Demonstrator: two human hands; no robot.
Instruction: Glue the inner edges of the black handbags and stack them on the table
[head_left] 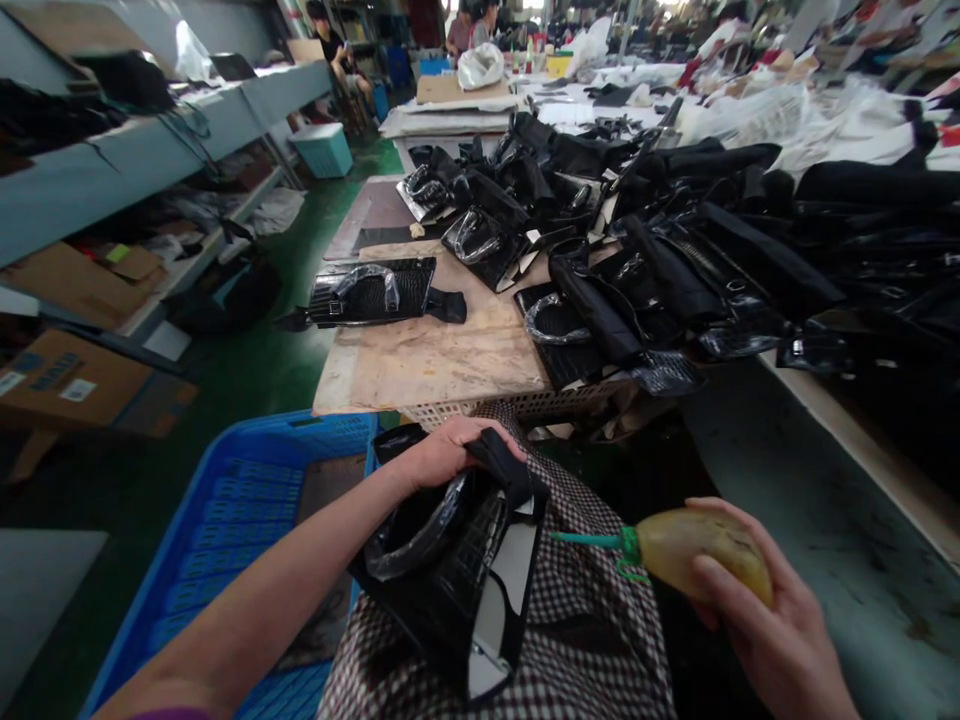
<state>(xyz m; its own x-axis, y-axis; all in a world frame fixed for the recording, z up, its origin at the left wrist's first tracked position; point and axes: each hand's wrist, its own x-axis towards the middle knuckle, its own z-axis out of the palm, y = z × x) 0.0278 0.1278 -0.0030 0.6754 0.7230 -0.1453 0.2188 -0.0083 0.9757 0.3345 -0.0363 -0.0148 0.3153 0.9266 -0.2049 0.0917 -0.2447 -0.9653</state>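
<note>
A black handbag piece (442, 570) with a plastic-wrapped handle rests on my lap, on checkered cloth. White patches show along its right edge. My left hand (450, 450) is closed on its top, gripping a black strap-like flap (504, 468). In my right hand (765, 600) is a yellowish squeeze bottle (701, 550), held on its side. Its thin green nozzle (589, 539) points left at the bag piece's edge, with a small gap between them.
A wooden board table (435, 360) stands ahead, with one black bag piece (375, 293) at its left and a heap of others (660, 250) to the right. Beside my left leg is a blue plastic crate (217, 520). Shelving with cardboard boxes (82, 385) lines the left. People sit farther back.
</note>
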